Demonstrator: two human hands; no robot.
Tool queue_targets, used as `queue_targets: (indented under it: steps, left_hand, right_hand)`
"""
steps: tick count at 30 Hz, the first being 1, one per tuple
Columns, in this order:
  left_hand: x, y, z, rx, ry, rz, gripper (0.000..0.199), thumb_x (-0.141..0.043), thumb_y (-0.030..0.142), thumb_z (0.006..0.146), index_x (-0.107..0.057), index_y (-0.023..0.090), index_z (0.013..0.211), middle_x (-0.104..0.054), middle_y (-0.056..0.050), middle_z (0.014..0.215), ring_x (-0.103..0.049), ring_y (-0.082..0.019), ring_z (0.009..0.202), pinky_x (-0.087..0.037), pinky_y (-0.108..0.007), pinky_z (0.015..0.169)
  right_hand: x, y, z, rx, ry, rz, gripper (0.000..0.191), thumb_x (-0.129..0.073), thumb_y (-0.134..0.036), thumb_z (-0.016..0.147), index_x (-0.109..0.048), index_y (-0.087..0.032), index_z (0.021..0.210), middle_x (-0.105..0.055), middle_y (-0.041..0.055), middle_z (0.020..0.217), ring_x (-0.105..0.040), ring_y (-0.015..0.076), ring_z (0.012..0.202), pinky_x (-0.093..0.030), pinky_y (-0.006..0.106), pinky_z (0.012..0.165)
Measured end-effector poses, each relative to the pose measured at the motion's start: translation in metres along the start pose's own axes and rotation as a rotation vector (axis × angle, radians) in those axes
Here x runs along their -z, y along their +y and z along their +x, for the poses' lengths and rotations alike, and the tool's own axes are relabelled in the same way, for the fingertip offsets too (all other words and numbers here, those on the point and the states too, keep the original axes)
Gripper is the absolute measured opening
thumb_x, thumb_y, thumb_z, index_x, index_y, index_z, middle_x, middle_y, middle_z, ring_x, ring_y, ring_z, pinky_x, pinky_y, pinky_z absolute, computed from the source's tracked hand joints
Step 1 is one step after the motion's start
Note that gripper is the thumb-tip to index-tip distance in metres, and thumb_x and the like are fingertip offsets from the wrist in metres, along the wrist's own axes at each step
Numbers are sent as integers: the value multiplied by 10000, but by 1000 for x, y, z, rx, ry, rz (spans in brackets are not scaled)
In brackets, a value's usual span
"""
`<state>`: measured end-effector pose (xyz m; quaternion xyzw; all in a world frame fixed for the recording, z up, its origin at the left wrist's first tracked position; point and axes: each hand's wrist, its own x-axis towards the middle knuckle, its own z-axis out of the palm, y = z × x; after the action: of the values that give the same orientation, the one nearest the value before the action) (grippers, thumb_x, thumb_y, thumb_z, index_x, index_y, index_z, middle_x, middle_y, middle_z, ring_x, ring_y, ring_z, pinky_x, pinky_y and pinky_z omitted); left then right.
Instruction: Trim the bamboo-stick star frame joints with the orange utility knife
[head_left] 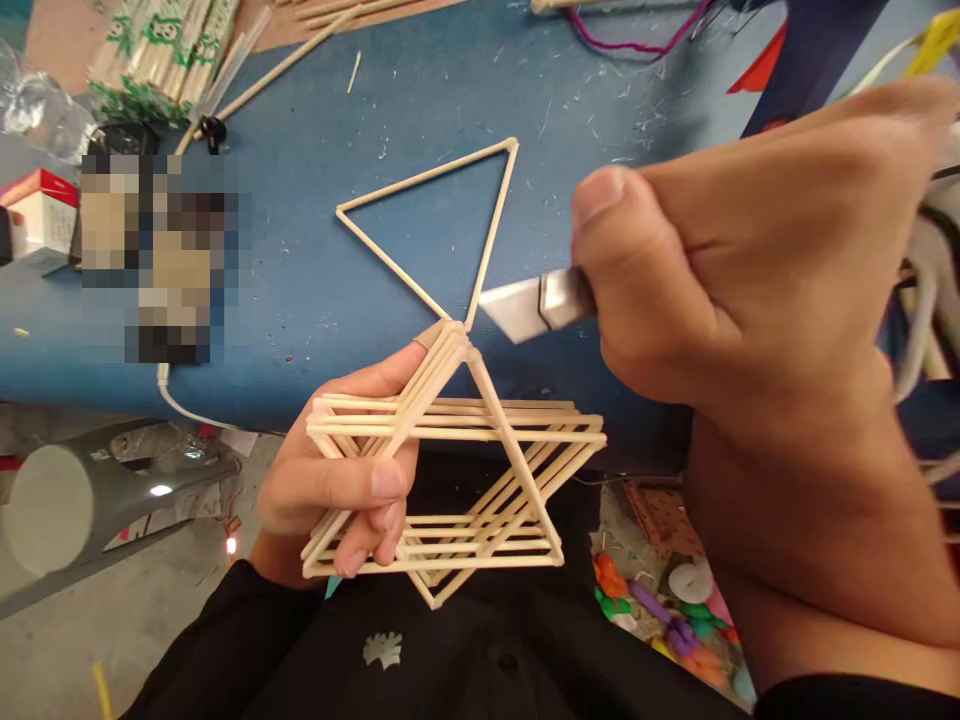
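My left hand [337, 480] grips a star-shaped frame of stacked wooden sticks [517, 460] at its left side, in front of my dark shirt. Its fingers wrap round the sticks, with the thumb on top. Closed round a utility knife [517, 305] is my right hand [675, 270], to the right of the frame. The broad metal blade points left, near the frame's top corner; whether it touches a stick I cannot tell. Just beyond, a single triangle of sticks [420, 180] lies on the blue table [300, 330], one corner close to the frame's tip.
Green-printed packs of sticks [169, 45] lie at the back left, beside a long loose stick [277, 70]. A red and white box [45, 215] stands at the left edge near a white cable [180, 405]. Purple yarn [637, 45] lies at the back. Colourful yarn bundles [675, 620] sit below right.
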<state>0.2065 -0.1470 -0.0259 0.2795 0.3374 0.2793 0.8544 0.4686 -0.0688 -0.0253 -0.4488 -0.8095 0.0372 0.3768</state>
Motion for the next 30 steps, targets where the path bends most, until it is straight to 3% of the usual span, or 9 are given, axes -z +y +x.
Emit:
queue_targets:
  steps: [3,9,14,17,22,25,27,28,30]
  left_hand:
    - [-1,1,3,-33,-15,-18,1084,-817,259,977,-159,185,1834,-683,78,642,-566,-91,363,-586,-174,493]
    - [-5,-1,7,-39,-2,-21,1048,-809,242,963,-215,192,1825,-678,74,662,-571,-88,365,-579,-174,488]
    - [-4,1,7,21,-33,-58,1054,-820,232,960,-224,211,1830,-689,65,679,-593,-89,392,-587,-174,509]
    - [-4,0,5,53,-54,-51,1039,-821,250,978,-232,249,1833,-689,65,663,-611,-98,411,-595,-183,529]
    - [-6,-8,3,76,-43,-48,1022,-840,277,975,-277,253,1827,-664,67,623,-588,-101,390,-575,-189,514]
    - [-9,-11,3,3,51,-74,1021,-859,263,942,-325,239,1812,-673,67,646,-556,-84,367,-554,-175,483]
    - [-11,-12,3,-15,81,-74,999,-864,257,938,-357,212,1798,-668,69,649,-554,-80,366,-566,-176,486]
    - [-12,-12,3,-28,89,-77,983,-862,256,942,-371,206,1792,-669,70,656,-549,-76,365,-567,-173,485]
    - [-13,-14,5,-55,80,-84,955,-848,249,957,-382,212,1789,-677,68,678,-546,-67,366,-573,-168,485]
  right_hand:
    - [-1,-2,1,106,-37,98,582,-492,-277,1104,-295,-232,558,-184,-51,512,-122,84,505,-162,405,612]
    - [-4,-2,-1,151,-93,55,546,-504,-212,1067,-240,-252,591,-199,-57,520,-138,90,479,-182,406,569]
    - [-7,-4,-1,137,-87,53,567,-500,-254,1083,-206,-245,599,-186,-48,520,-125,89,479,-172,403,573]
    - [-8,-5,0,86,-61,48,572,-520,-257,1066,-194,-240,597,-154,-43,515,-102,91,493,-154,408,599]
    - [-5,-6,1,-136,77,27,589,-536,-302,1107,-286,-227,580,-164,-31,513,-140,102,523,-154,426,667]
    - [3,-7,3,-176,-44,127,634,-443,-586,1154,-373,-229,635,-295,-14,576,-226,122,570,-164,418,647]
    - [10,-8,5,-150,-178,194,629,-516,-752,1077,-556,-215,752,-382,-23,627,-289,127,601,-220,396,622]
    - [13,-9,6,-117,-223,213,587,-617,-751,1029,-637,-196,839,-431,-29,652,-319,126,613,-265,385,619]
    - [16,-11,7,-16,-312,272,373,-806,-548,953,-727,-184,943,-554,-26,714,-410,123,629,-367,363,631]
